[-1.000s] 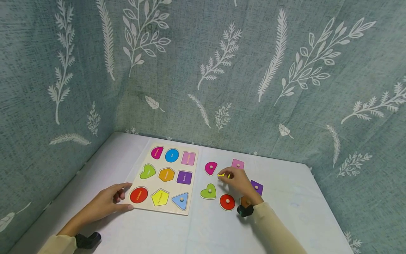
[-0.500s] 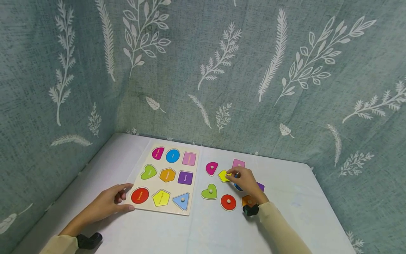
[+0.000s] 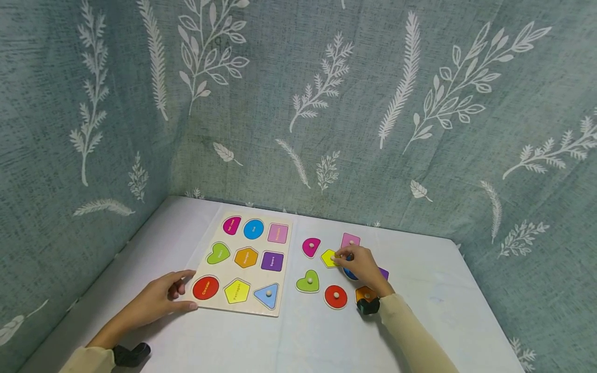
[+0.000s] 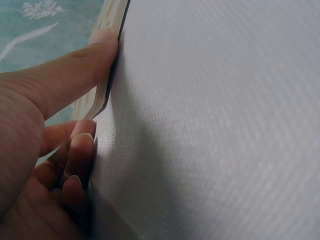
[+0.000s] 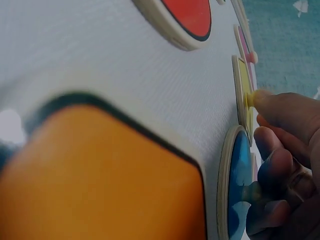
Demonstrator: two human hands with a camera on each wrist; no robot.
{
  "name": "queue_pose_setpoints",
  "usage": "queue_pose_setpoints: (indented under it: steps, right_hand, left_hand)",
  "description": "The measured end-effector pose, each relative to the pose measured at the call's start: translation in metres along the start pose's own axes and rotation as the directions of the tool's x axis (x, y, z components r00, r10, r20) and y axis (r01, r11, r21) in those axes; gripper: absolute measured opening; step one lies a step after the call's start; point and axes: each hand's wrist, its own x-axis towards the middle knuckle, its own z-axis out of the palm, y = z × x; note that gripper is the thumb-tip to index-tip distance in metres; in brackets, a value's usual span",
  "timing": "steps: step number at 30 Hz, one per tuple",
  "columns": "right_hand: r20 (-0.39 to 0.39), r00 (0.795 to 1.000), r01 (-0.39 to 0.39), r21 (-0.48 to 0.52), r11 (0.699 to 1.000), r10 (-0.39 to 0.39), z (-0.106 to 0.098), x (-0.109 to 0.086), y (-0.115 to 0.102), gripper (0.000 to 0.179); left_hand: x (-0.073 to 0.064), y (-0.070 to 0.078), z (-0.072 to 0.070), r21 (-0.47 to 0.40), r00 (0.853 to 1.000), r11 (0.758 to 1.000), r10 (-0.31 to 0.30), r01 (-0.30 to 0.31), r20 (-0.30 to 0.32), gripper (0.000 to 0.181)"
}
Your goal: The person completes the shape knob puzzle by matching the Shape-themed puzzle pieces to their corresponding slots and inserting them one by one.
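Note:
In the head view, my right hand (image 3: 361,264) pinches the small knob of a yellow pentagon puzzle piece (image 3: 328,258) on the white table. The right wrist view shows thumb and finger at that knob, with the yellow pentagon (image 5: 242,95) seen edge-on and a blue round piece (image 5: 237,185) beneath the curled fingers. My left hand (image 3: 156,300) rests at the near left corner of the wooden shape board (image 3: 214,305). Its thumb lies against the front edge and the index fingertip is at the left side. A light blue triangle with a knob (image 3: 267,295) sits in the board's near right recess.
Around my right hand lie a magenta half-round (image 3: 310,247), a green heart (image 3: 308,281), a red circle (image 3: 335,297), an orange hexagon (image 3: 365,293), a pink piece (image 3: 350,239) and a purple piece (image 3: 384,273). A patterned curtain (image 3: 280,103) stands behind the table.
My right hand has shifted slightly right since one second ago, uncovering more of the yellow pentagon, the blue round piece and the orange hexagon. My left hand keeps its place at the board.

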Motion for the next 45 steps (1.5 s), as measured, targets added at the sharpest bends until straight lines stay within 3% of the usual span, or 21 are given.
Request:
queue_pose_setpoints:
  steps: [9, 21, 30, 45]
  right_hand:
    - [0.015, 0.999, -0.039, -0.022, 0.999, 0.04, 0.003, 0.002, -0.003, 0.013]
    - [-0.045, 0.998, -0.052, -0.066, 0.996, 0.049, 0.008, 0.003, -0.005, 0.013]
    - [-0.026, 0.996, -0.084, -0.093, 0.992, 0.082, 0.008, 0.003, -0.009, 0.012]
    - [-0.045, 0.999, -0.027, -0.031, 0.999, 0.025, 0.007, 0.002, -0.019, 0.008]
  left_hand:
    - [0.0, -0.002, 0.001, -0.003, 1.0, 1.0, -0.01, 0.01, -0.002, 0.097]
    - [0.0, 0.0, -0.001, -0.005, 1.0, 1.0, -0.011, 0.011, 0.008, 0.096]
    - [0.0, -0.001, 0.0, 0.004, 1.0, 1.0, -0.009, 0.009, 0.002, 0.097]
    - [0.0, 0.0, -0.001, 0.0, 1.0, 1.0, -0.002, 0.002, 0.002, 0.095]
